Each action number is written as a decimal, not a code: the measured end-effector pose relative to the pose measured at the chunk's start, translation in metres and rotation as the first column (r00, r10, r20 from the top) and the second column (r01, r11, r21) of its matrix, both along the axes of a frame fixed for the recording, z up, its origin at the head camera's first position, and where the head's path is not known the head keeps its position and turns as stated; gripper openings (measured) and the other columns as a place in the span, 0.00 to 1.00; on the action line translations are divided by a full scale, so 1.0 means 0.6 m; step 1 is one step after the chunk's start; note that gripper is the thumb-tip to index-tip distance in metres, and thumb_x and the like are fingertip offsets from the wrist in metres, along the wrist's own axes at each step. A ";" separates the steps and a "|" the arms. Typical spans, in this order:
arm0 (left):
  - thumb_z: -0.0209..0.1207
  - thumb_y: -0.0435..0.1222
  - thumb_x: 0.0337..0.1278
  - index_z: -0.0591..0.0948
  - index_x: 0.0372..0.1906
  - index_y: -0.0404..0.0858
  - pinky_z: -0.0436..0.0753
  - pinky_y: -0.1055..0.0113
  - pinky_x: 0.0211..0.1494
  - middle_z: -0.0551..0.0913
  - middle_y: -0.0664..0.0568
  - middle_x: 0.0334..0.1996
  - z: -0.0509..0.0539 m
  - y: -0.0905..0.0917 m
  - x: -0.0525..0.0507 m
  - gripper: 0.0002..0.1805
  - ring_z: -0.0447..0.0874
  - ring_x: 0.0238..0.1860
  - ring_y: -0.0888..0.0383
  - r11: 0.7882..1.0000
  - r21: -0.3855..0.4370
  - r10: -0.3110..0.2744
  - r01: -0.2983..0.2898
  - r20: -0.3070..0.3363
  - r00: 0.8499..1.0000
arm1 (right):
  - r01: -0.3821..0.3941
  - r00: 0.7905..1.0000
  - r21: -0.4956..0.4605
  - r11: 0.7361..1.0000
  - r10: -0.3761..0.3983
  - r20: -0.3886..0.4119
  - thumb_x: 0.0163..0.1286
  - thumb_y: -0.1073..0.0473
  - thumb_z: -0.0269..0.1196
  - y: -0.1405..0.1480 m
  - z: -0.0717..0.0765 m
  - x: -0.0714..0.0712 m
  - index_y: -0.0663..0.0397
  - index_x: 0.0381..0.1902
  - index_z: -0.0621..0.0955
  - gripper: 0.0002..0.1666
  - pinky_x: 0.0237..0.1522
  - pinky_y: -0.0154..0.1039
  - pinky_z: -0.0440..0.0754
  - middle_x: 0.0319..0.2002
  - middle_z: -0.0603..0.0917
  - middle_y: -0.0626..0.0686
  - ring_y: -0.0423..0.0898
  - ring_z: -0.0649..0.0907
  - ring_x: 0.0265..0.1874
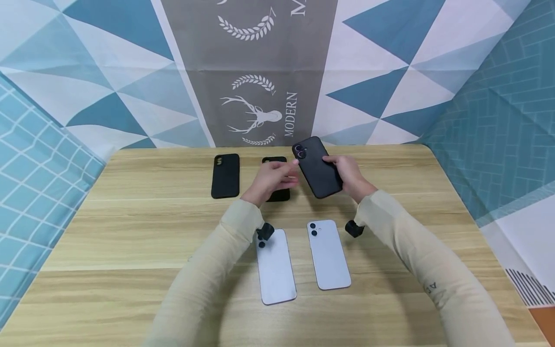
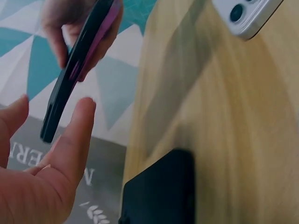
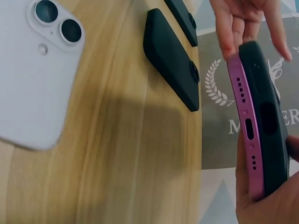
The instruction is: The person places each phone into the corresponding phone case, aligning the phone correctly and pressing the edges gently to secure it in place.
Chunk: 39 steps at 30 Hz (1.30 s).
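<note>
My right hand [image 1: 350, 176] grips a pink phone [image 3: 244, 105] and a black phone case [image 1: 321, 168] together, raised over the back of the table. In the right wrist view the phone's bottom edge, with its port, lies against the case; part of the pink side stands out from it. The case's back and camera opening face up in the head view. My left hand [image 1: 273, 179] is beside the camera end, thumb and fingers spread and extended. In the left wrist view its fingers [image 2: 77, 135] flank that end; whether they touch it, I cannot tell.
A second black case [image 1: 282, 195] lies on the table partly under my left hand, and another black case [image 1: 225, 176] lies left of it. Two white phones, a left one [image 1: 276, 270] and a right one [image 1: 329, 255], lie nearer me. Patterned cloth [image 1: 368, 62] hangs behind the table.
</note>
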<state>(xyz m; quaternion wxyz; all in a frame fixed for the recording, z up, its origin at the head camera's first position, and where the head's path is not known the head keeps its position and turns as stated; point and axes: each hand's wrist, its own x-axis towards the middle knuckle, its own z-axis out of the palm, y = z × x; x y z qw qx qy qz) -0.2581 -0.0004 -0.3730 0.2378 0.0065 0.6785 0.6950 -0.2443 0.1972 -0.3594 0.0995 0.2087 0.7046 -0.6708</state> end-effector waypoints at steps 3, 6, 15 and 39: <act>0.57 0.47 0.61 0.70 0.60 0.29 0.83 0.61 0.51 0.76 0.34 0.55 0.010 -0.011 -0.006 0.30 0.78 0.55 0.40 0.999 0.029 0.043 -0.042 -0.028 0.999 | -0.069 0.998 0.007 0.998 0.068 0.003 0.66 0.54 0.56 0.006 0.005 0.003 0.56 0.56 0.73 0.22 0.34 0.29 0.79 0.41 0.74 0.47 0.38 0.78 0.28; 0.56 0.47 0.62 0.70 0.60 0.30 0.83 0.60 0.52 0.78 0.37 0.51 0.018 -0.019 -0.009 0.29 0.79 0.54 0.43 0.998 0.032 0.050 -0.049 -0.038 0.998 | -0.143 0.990 0.020 0.990 0.143 0.005 0.66 0.55 0.56 0.009 0.009 0.007 0.55 0.64 0.69 0.29 0.35 0.29 0.79 0.50 0.74 0.49 0.37 0.79 0.29; 0.57 0.45 0.62 0.74 0.57 0.32 0.86 0.66 0.41 0.80 0.47 0.38 0.022 -0.027 -0.009 0.25 0.84 0.31 0.59 1.000 0.016 -0.018 0.019 -0.023 1.000 | -0.352 0.936 0.096 0.931 0.352 0.016 0.66 0.55 0.56 0.003 0.012 0.011 0.57 0.66 0.67 0.31 0.42 0.29 0.76 0.68 0.65 0.54 0.42 0.78 0.44; 0.51 0.43 0.67 0.79 0.51 0.30 0.87 0.66 0.33 0.81 0.54 0.23 0.006 -0.032 0.007 0.20 0.83 0.23 0.63 0.994 -0.075 -0.083 0.074 -0.126 0.989 | -0.502 0.851 0.293 0.813 0.526 -0.002 0.65 0.55 0.57 -0.014 0.015 0.016 0.62 0.57 0.76 0.25 0.47 0.34 0.74 0.57 0.77 0.59 0.47 0.78 0.45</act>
